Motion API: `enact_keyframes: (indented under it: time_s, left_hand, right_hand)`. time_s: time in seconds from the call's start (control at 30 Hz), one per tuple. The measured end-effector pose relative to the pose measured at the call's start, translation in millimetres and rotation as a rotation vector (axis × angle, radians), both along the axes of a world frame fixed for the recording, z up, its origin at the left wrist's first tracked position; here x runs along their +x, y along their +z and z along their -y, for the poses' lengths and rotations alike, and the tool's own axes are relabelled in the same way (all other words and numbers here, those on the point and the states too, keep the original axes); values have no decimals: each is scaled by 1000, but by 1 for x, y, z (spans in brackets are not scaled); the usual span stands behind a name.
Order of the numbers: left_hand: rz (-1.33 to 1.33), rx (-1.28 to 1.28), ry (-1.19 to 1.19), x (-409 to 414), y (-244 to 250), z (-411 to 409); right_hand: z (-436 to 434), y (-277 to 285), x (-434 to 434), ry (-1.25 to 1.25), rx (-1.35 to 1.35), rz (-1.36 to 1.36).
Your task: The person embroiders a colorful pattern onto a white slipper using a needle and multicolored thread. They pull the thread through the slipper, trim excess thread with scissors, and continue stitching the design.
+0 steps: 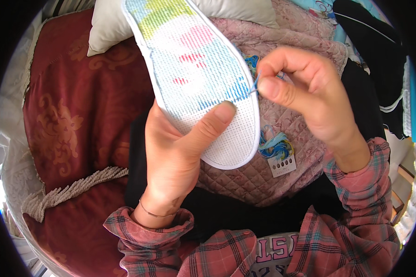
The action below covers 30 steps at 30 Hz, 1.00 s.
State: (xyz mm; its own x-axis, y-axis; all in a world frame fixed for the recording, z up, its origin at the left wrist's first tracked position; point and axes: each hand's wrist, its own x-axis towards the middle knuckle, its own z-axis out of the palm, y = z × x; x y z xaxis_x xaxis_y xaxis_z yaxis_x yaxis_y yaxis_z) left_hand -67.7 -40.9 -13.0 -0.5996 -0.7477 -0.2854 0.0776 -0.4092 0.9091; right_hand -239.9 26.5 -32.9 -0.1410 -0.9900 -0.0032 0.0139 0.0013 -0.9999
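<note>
A white-edged, cross-stitch insole [204, 79] with green, pink, red and blue patterning is held up in front of me. My left hand [180, 149] grips its lower left edge, thumb pressed on the white mesh just under a row of blue stitches. Beside the right edge, my right hand [298, 86] pinches blue thread [256, 85] between thumb and forefinger, close to the stitches. Whether a needle is in those fingers, I cannot tell. Below the right hand, a bundle of blue and yellow embroidery thread [275, 145] is attached to a white punched card [282, 167].
Under the thread lies a pink quilted cloth [298, 138]. A dark red patterned cover [90, 90] with a cream tassel fringe [86, 181] spreads at the left. White pillows [239, 12] are at the top, and black fabric [367, 31] lies at the upper right.
</note>
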Motion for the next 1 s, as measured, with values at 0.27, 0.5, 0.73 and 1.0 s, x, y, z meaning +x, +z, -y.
enact_keyframes:
  time_s: [0.27, 0.5, 0.73, 1.0]
  left_hand:
    - [-12, -27, -12, -6, -3, 2]
    - [42, -71, -23, -1, -15, -1]
    - [27, 43, 28, -8, -28, -16]
    - [92, 143, -64, -16, -49, -35]
  right_hand:
    - [0, -4, 1, -58, 42, 107]
    - [-7, -12, -4, -27, 48, -78]
    - [-22, -35, -4, -93, 69, 13]
    - [-45, -63, -12, -106, 239, 250]
